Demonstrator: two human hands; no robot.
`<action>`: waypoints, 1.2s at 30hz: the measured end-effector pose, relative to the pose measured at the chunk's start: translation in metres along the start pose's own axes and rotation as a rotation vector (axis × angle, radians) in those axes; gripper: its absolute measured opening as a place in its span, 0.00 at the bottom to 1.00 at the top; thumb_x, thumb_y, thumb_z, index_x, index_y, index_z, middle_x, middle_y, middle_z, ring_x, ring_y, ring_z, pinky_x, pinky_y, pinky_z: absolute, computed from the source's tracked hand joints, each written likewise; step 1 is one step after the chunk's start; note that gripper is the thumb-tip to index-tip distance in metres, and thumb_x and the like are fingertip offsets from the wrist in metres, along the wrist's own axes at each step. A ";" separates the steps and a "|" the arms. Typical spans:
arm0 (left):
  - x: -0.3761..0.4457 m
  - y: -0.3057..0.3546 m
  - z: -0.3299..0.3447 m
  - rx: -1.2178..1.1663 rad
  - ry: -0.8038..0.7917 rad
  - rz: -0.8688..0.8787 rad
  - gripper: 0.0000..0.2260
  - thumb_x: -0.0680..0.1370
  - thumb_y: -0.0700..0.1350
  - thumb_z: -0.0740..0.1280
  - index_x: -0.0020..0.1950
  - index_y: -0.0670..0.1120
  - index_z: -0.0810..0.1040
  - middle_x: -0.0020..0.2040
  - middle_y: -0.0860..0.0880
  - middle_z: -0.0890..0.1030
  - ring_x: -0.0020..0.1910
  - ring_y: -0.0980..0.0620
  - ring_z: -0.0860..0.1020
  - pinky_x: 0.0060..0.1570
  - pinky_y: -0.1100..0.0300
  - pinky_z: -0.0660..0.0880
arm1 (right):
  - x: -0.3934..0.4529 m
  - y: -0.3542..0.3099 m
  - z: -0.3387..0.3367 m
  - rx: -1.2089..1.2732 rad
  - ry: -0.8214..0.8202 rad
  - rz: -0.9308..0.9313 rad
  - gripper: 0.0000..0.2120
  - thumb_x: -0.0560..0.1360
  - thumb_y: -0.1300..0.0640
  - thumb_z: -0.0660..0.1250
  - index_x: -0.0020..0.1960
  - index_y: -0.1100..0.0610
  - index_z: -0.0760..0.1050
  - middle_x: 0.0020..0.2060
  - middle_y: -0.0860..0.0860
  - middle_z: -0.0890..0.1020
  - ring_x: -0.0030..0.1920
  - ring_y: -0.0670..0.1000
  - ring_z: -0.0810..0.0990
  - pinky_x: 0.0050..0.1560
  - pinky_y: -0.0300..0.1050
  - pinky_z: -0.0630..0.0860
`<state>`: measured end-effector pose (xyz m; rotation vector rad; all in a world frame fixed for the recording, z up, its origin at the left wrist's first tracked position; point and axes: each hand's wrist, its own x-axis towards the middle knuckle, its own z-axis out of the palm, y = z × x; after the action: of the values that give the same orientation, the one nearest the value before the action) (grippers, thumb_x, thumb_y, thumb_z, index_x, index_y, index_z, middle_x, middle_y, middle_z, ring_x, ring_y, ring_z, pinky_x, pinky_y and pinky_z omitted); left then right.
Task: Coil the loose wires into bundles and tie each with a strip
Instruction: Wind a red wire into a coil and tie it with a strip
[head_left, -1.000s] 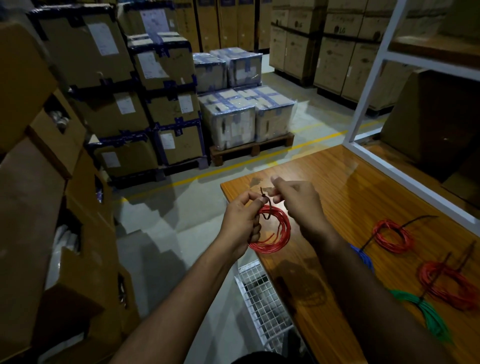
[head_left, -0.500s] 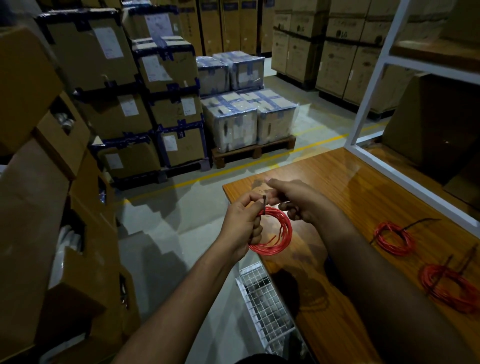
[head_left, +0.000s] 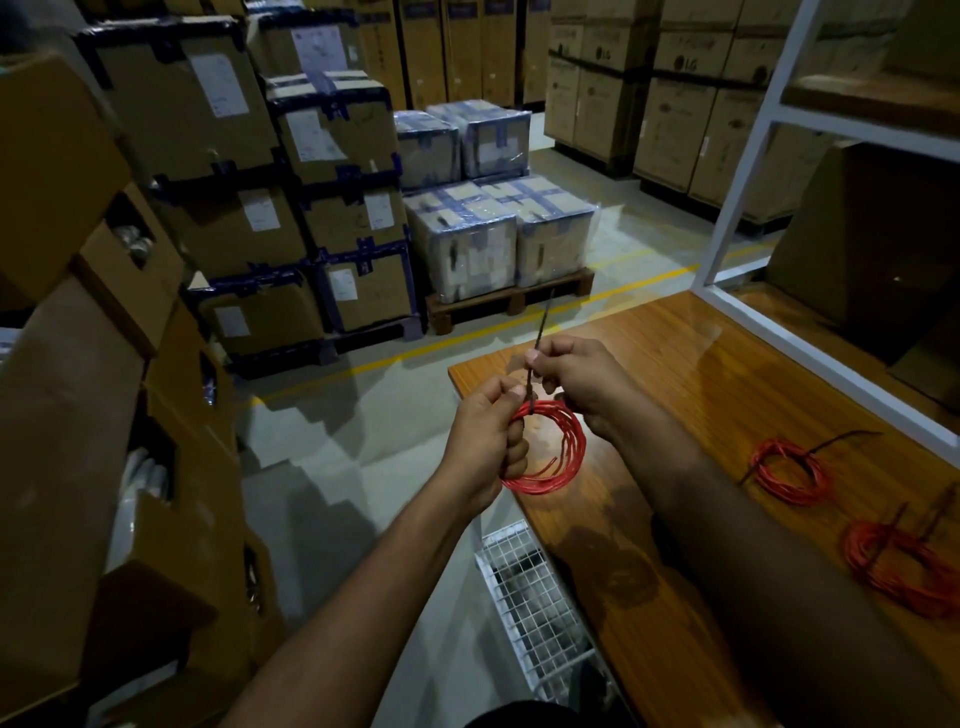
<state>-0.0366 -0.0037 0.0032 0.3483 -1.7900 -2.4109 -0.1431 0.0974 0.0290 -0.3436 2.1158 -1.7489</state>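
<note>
A: Report the position of the work item.

B: The coiled bundle of thin red wire (head_left: 548, 449) is held in the air at centre frame, over the near-left corner of the glossy orange-brown wooden tabletop (head_left: 675, 374). The coil hangs roughly upright, with one loose wire end visible inside the loop.

A: State of the left hand?

B: The left hand (head_left: 485, 436) has its fingers curled round the left side of the coil, thumb on top, pressing where the tie crosses the wires.

A: State of the right hand?

B: The right hand (head_left: 576, 382) pinches the thin dark tie strip (head_left: 537, 343) between thumb and forefinger, just above the coil. The strip runs from the top of the coil up toward the upper middle of the frame, its free end standing above the fingers.

A: Other items on the tabletop?

B: Two more coiled red wire bundles lie at right of frame: a smaller one (head_left: 789, 470) with a dark strip tail pointing to upper right, and a larger one (head_left: 904, 564) at the right edge with dark strips across it. They lie apart from each other.

A: Surroundings?

B: A white wire-mesh basket (head_left: 540, 608) sits below the table edge at lower centre. Stacked brown cardboard cartons (head_left: 218, 156) fill the upper left. A white metal rack frame (head_left: 748, 171) stands at upper right.
</note>
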 end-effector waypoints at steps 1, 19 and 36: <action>-0.001 0.001 0.002 -0.038 -0.013 -0.009 0.13 0.86 0.45 0.55 0.43 0.49 0.72 0.27 0.49 0.58 0.22 0.54 0.55 0.24 0.62 0.52 | 0.001 0.001 0.001 0.020 0.019 -0.026 0.06 0.79 0.61 0.68 0.44 0.61 0.76 0.31 0.51 0.75 0.31 0.48 0.72 0.32 0.43 0.67; -0.020 -0.016 0.009 0.005 0.066 -0.114 0.11 0.85 0.43 0.57 0.43 0.46 0.66 0.27 0.50 0.61 0.21 0.56 0.58 0.22 0.65 0.55 | -0.017 0.008 0.000 -0.171 0.194 -0.296 0.06 0.78 0.60 0.68 0.42 0.57 0.78 0.29 0.52 0.82 0.27 0.44 0.78 0.29 0.39 0.74; -0.068 -0.078 0.067 -0.009 0.034 -0.259 0.10 0.85 0.45 0.58 0.44 0.46 0.66 0.27 0.51 0.62 0.22 0.56 0.58 0.21 0.65 0.55 | -0.120 0.059 -0.079 -0.199 0.037 -0.357 0.08 0.80 0.50 0.67 0.48 0.54 0.80 0.40 0.50 0.86 0.35 0.49 0.81 0.37 0.51 0.77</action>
<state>0.0153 0.0975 -0.0455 0.6528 -1.8191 -2.5610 -0.0661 0.2292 -0.0009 -0.7922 2.3770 -1.7365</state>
